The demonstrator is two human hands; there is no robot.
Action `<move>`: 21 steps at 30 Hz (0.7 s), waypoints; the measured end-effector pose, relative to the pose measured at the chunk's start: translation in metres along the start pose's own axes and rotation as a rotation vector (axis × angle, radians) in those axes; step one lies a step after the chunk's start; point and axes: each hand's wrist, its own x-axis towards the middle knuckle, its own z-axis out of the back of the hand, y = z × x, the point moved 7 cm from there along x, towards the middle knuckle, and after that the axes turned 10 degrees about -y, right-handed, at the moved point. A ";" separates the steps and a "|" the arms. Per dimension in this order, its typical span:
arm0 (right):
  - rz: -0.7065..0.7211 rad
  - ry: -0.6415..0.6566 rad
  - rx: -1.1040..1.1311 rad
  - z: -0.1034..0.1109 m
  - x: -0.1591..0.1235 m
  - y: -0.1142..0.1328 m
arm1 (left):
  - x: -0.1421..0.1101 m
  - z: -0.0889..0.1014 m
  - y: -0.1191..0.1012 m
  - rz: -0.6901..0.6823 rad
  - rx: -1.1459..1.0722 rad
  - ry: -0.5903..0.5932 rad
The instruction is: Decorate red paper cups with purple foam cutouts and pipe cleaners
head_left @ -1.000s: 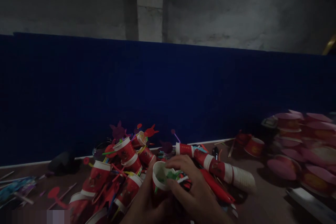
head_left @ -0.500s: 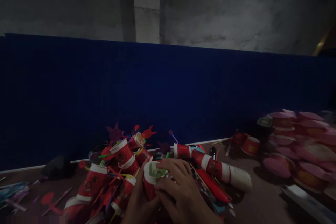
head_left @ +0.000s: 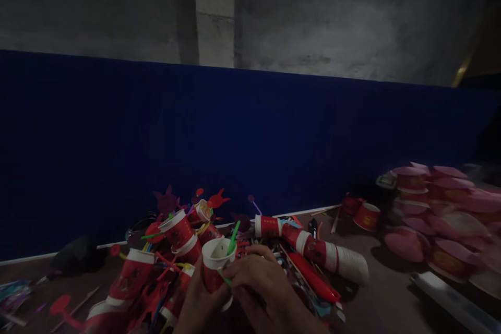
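Nearest us, our L hand (head_left: 199,292) is clamped round a red cup (head_left: 212,274) w/ a white rim, held mouth-up & slightly tilted, low & just L of ctr. A green straw (head_left: 234,239) sticks up out of its mouth, R side. Our R hand (head_left: 260,277) is at the cup's R side, fingertips together on a thin green strip (head_left: 224,277) next to the cup wall.

To the L on the brown desk (head_left: 376,310): a jumbled pile of red cups (head_left: 130,275), straws & cutouts. R of our hands lies a shiny red packet (head_left: 315,277); beyond it, a line of cups (head_left: 321,253) on their sides, its near end a nested white stack (head_left: 352,265). Far R, a pale box (head_left: 450,295).

Further back: a purple cutout (head_left: 166,202) & a red cutout (head_left: 217,199) top the pile; a lone red tub (head_left: 367,217) stands near blurry pink-topped tubs (head_left: 454,258). Behind all, a blue panel (head_left: 235,130), then a grey wall (head_left: 332,21) w/ a paler pillar (head_left: 215,31).
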 end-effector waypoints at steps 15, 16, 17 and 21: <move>-0.838 -0.272 0.315 -0.005 -0.026 -0.093 | -0.031 -0.028 -0.004 0.140 -0.361 0.164; -0.822 -0.252 0.312 -0.006 -0.024 -0.091 | -0.030 -0.030 0.000 0.132 -0.378 0.176; -0.809 -0.232 0.324 -0.008 -0.023 -0.088 | -0.030 -0.031 0.003 0.121 -0.392 0.185; -0.846 -0.249 0.486 -0.016 -0.025 -0.090 | -0.027 -0.038 0.005 0.044 -0.429 0.249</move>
